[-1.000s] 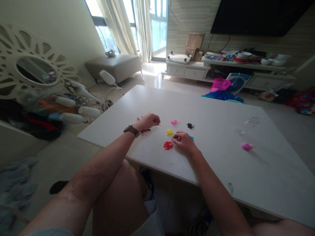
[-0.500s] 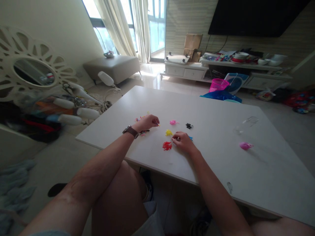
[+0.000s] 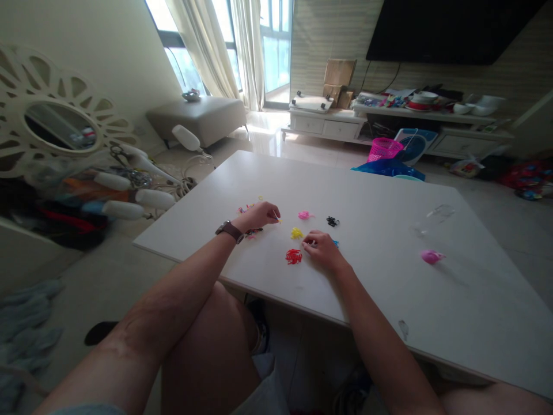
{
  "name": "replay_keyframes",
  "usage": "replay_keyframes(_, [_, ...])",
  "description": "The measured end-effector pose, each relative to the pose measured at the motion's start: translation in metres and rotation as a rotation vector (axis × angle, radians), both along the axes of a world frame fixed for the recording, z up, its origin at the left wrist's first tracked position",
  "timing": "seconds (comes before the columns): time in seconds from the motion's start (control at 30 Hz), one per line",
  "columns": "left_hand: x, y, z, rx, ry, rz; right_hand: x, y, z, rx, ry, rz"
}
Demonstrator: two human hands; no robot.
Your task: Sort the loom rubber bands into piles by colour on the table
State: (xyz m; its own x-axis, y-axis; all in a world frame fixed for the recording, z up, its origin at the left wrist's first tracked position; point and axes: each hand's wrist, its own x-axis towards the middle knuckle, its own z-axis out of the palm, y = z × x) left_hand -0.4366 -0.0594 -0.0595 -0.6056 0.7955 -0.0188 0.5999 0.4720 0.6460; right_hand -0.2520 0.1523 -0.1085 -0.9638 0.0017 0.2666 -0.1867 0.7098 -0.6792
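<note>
My left hand, with a brown watch on its wrist, hovers low over the white table. Its fingertips pinch a small rubber band that shows yellow. Partly hidden behind that hand lies a mixed-colour pile of bands. My right hand rests on the table with curled fingers; what they hold, if anything, I cannot make out. Close to its fingertips are a yellow pile and a red pile. Blue bands peek out behind it. Beyond sit a pink pile and a black pile.
On the table's right side, a clear container lies near a small pink object. A white floor lamp stands off the left edge. Past the far edge are a pink basket and blue plastic.
The fingers of my right hand have shifted very slightly. My left hand keeps its pinch in the same spot, and the piles look unchanged.
</note>
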Motion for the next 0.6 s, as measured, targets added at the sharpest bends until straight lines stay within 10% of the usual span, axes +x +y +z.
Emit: replay_keyframes(0.6, [-0.0028,-0.0002,-0.0051,-0.018,-0.031,0.003,-0.0001,-0.0005,0.0016,0.015,-0.004,-0.004])
